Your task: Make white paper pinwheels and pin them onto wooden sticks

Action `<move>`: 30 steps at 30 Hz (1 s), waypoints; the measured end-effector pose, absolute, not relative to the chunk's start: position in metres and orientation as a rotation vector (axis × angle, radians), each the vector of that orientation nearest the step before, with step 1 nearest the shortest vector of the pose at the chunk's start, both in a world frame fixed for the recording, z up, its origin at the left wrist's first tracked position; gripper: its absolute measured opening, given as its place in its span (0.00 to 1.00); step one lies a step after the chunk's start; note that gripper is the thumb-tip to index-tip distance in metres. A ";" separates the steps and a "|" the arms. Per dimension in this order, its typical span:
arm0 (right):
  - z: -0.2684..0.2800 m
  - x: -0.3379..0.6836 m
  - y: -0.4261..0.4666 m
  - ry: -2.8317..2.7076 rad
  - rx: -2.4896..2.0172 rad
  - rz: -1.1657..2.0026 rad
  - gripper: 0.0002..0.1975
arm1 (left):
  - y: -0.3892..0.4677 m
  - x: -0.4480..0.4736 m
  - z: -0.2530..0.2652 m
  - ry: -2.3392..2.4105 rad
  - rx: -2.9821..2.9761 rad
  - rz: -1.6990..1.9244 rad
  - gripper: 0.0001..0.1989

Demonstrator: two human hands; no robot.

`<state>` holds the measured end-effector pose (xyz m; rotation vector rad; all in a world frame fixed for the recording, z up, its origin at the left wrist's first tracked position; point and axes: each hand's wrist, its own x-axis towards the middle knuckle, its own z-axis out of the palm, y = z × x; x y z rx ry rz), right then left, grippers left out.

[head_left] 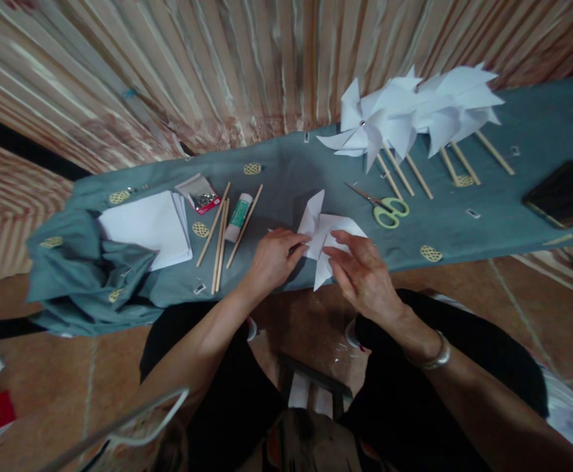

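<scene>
A white paper pinwheel point(320, 229), partly folded with blades standing up, lies near the front edge of the cloth-covered table. My left hand point(274, 257) pinches its left side between thumb and fingertips. On the right side of the paper rests my right hand point(365, 272), its fingers bent and apart, touching a blade. My fingers hide part of the paper's middle. Green-handled scissors point(387, 208) lie just beyond my right hand. To the left of my left hand are a glue stick point(238, 216) and several wooden sticks point(221, 246).
Several finished pinwheels on sticks point(414, 111) lie stacked at the back right. A dark phone point(564, 193) is at the far right. On the left sit a stack of white paper point(143, 229) and an opened packet of small metal pins point(198, 193). Bunched tablecloth point(90, 262) covers the left end.
</scene>
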<state>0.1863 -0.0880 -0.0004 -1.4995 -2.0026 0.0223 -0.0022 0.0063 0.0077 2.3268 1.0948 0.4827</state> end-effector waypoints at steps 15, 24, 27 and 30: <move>-0.009 0.181 -0.086 -2.100 -1.609 0.033 0.20 | 0.006 -0.003 0.008 1.064 2.359 0.478 0.11; -0.010 0.181 -0.085 -2.085 -1.635 0.074 0.20 | 0.007 -0.003 0.009 1.031 2.406 0.454 0.12; -0.010 0.180 -0.084 -2.084 -1.632 0.083 0.20 | 0.007 -0.002 0.009 1.044 2.411 0.438 0.12; -0.010 0.179 -0.083 -2.087 -1.627 0.074 0.21 | 0.007 -0.002 0.009 1.054 2.422 0.426 0.12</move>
